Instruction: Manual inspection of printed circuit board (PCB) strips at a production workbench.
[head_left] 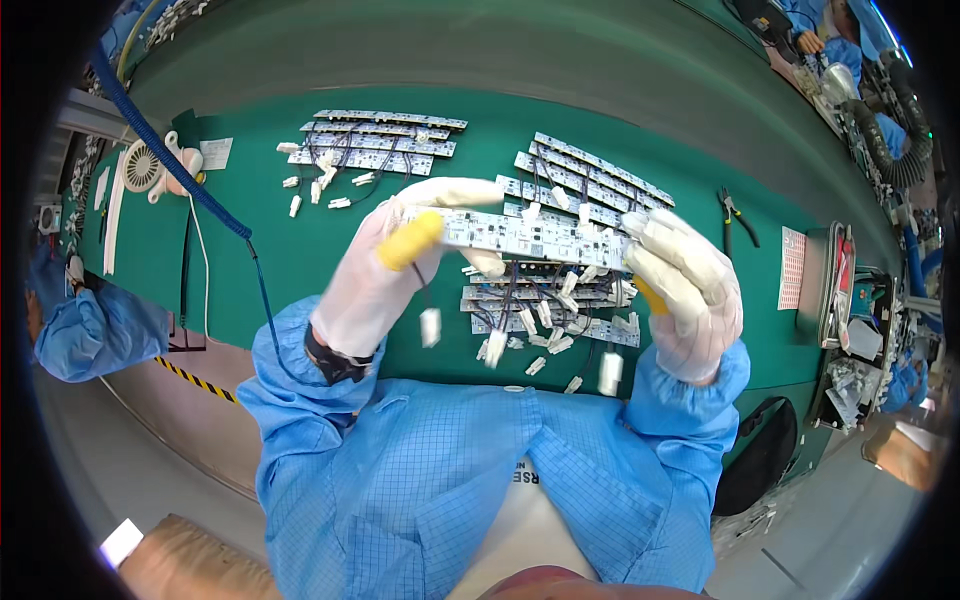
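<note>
1. The left hand (385,275) and the right hand (685,290), both in white gloves, each pinch one end of a long white board (515,235), held up over the green table (260,240).
2. The board looks thin, light and stiff; the ends are good places to hold it.
3. Its little wires (500,320) dangle and may snag.
4. More boards (590,175) lie farther back, maybe stacked.

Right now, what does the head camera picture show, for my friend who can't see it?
Two white-gloved hands, left hand and right hand, hold up a long white circuit strip by its ends, with small white plugs dangling on wires. Below lies a green table with piles of similar strips.
</note>
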